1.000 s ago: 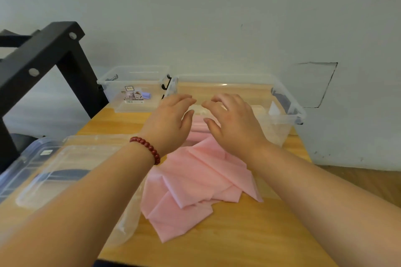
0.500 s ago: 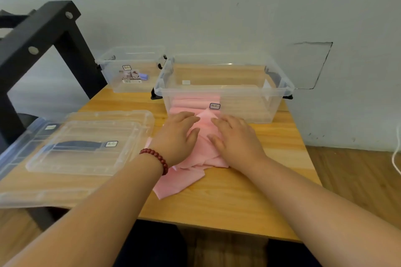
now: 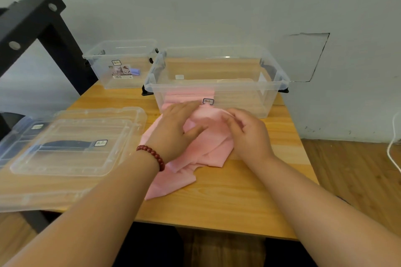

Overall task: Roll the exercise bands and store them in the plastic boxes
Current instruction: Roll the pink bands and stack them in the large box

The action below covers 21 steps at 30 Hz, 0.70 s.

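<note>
— Two hands on the pink exercise band [image 3: 208,136] at frame centre, crumpled on the wooden tabletop [image 3: 238,191], just in front of the large clear box [image 3: 217,84].

— Left hand [image 3: 175,134]?

— Lying flat on the band's left part, fingers [image 3: 184,107] stretched forward and close together, thumb angled right. Red bead bracelet [image 3: 152,155] at the wrist.

— And the right hand [image 3: 247,132]?

— Curled over the band's right part, fingers [image 3: 230,119] bent inward, seemingly gathering a fold; cannot tell how firmly pinched.

— Boxes?

— Large one open, upper centre, more pink visible through its front wall. Smaller clear box [image 3: 121,65] open at upper left, well apart from the band, labels on its front.

— Lower left?

— Clear lids [image 3: 71,147] stacked, overhanging the tabletop edge. Black metal frame [image 3: 32,24] above them, against the wall.
</note>
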Available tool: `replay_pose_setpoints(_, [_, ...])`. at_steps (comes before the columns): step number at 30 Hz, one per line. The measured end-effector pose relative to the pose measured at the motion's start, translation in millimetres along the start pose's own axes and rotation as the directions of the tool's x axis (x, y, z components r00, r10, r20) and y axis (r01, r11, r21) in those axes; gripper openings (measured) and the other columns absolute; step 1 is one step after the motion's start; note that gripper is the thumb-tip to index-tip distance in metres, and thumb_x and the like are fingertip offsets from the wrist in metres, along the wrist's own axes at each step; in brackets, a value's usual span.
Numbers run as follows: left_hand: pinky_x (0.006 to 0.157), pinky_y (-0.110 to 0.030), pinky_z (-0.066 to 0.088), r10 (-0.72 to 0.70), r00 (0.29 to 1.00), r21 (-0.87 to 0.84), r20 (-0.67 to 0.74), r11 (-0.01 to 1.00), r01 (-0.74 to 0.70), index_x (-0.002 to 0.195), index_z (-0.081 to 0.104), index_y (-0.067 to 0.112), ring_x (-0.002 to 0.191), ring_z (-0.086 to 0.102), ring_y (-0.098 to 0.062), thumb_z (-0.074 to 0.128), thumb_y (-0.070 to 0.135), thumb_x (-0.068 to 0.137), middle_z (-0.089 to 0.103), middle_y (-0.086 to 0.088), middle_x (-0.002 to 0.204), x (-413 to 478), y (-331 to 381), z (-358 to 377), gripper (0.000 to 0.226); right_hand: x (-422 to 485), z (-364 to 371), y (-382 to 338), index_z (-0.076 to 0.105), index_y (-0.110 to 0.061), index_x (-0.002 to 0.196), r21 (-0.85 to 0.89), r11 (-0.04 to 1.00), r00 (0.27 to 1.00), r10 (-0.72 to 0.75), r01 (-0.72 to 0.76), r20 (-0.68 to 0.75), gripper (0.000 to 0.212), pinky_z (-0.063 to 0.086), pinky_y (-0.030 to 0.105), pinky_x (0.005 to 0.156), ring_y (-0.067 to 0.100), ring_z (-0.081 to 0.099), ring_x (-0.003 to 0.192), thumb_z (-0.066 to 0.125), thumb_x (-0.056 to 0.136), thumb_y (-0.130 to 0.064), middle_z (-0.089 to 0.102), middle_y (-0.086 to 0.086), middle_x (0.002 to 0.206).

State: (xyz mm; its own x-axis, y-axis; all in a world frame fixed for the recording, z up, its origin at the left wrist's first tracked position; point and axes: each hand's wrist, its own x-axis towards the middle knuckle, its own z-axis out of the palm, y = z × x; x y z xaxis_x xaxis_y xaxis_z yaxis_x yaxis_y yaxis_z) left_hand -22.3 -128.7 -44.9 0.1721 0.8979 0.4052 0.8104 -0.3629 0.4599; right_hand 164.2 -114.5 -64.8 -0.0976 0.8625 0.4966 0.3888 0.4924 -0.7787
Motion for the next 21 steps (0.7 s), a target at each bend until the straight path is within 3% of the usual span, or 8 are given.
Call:
replay_pose_setpoints(4, [0.090, -0.009, 0.032, -0.026, 0.995, -0.144, -0.093, 0.989, 0.012, 0.099, 0.068, 0.029, 0.098, 0.043, -0.003, 0.065, 0.025, 0.090, 0.057, 0.024, 0.093, 8, 8, -8, 0.010, 5, -8, -15, 0.067, -0.031, 0.093, 0.086, 0.996, 0.998, 0.037, -0.033, -0.048, 0.020, 0.038, 0.005, 0.072, -0.014, 0.057, 0.085, 0.055, 0.097, -0.016, 0.065, -0.025, 0.087])
replay_pose_setpoints(7, [0.078, -0.001, 0.032, -0.134, 0.990, -0.252, -0.054, 0.961, 0.116, 0.089, 0.068, 0.030, 0.091, 0.046, 0.006, 0.061, 0.028, 0.092, 0.059, 0.023, 0.089, 7, 14, -16, 0.007, 9, -13, -20, 0.068, -0.027, 0.089, 0.092, 0.993, 0.992, 0.083, -0.075, -0.093, 0.013, 0.038, 0.006, 0.065, -0.010, 0.057, 0.077, 0.059, 0.095, -0.021, 0.066, -0.020, 0.080])
replay_pose_setpoints(9, [0.066, -0.009, 0.035, -0.206, 0.978, -0.308, -0.019, 0.932, 0.191, 0.080, 0.069, 0.012, 0.071, 0.047, 0.000, 0.056, 0.035, 0.094, 0.058, 0.009, 0.076, 7, 16, -20, 0.030, 11, -16, -24, 0.064, -0.031, 0.086, 0.130, 0.984, 0.986, 0.138, -0.125, -0.097, 0.012, 0.038, 0.007, 0.062, -0.009, 0.056, 0.072, 0.060, 0.094, -0.023, 0.064, -0.019, 0.078])
replay_pose_setpoints(11, [0.048, -0.015, 0.029, -0.286, 0.958, -0.395, 0.006, 0.879, 0.265, 0.071, 0.053, -0.008, 0.049, 0.033, -0.006, 0.055, 0.039, 0.095, 0.039, 0.000, 0.059, 8, 22, -26, 0.052, 14, -19, -28, 0.062, -0.036, 0.083, 0.204, 0.965, 0.977, 0.186, -0.163, -0.101, 0.015, 0.039, 0.007, 0.062, -0.008, 0.055, 0.069, 0.060, 0.094, -0.025, 0.063, -0.019, 0.077])
replay_pose_setpoints(12, [0.043, -0.016, 0.025, -0.315, 0.949, -0.424, 0.006, 0.859, 0.288, 0.068, 0.047, -0.008, 0.044, 0.027, -0.006, 0.055, 0.038, 0.095, 0.032, 0.001, 0.055, 9, 26, -28, 0.054, 15, -21, -30, 0.063, -0.035, 0.084, 0.241, 0.954, 0.975, 0.206, -0.179, -0.090, 0.013, 0.041, 0.008, 0.063, -0.008, 0.055, 0.070, 0.061, 0.093, -0.026, 0.063, -0.018, 0.079])
replay_pose_setpoints(15, [0.042, -0.019, 0.022, -0.359, 0.933, -0.491, -0.014, 0.816, 0.306, 0.069, 0.048, -0.004, 0.043, 0.024, -0.008, 0.055, 0.041, 0.095, 0.030, -0.003, 0.057, 12, 34, -34, 0.053, 20, -26, -36, 0.067, -0.025, 0.081, 0.253, 0.942, 0.967, 0.244, -0.221, -0.066, 0.010, 0.042, 0.009, 0.061, -0.006, 0.055, 0.068, 0.065, 0.091, -0.027, 0.064, -0.017, 0.075])
replay_pose_setpoints(19, [0.051, -0.026, 0.027, -0.391, 0.920, -0.581, -0.012, 0.752, 0.312, 0.067, 0.048, 0.006, 0.054, 0.030, -0.017, 0.054, 0.043, 0.095, 0.034, -0.005, 0.061, 15, 45, -39, 0.047, 28, -35, -41, 0.064, -0.013, 0.069, 0.165, 0.943, 0.947, 0.307, -0.289, -0.093, 0.035, 0.040, 0.025, 0.054, 0.006, 0.050, 0.055, 0.060, 0.094, -0.037, 0.057, -0.010, 0.056])
replay_pose_setpoints(21, [0.052, -0.026, 0.028, -0.413, 0.911, -0.594, -0.009, 0.735, 0.328, 0.065, 0.046, 0.009, 0.056, 0.030, -0.018, 0.054, 0.043, 0.095, 0.034, -0.005, 0.061, 19, 50, -39, 0.046, 33, -38, -44, 0.061, -0.004, 0.074, 0.182, 0.928, 0.936, 0.343, -0.326, -0.074, 0.044, 0.037, 0.027, 0.055, 0.013, 0.048, 0.055, 0.055, 0.095, -0.042, 0.054, -0.004, 0.056])
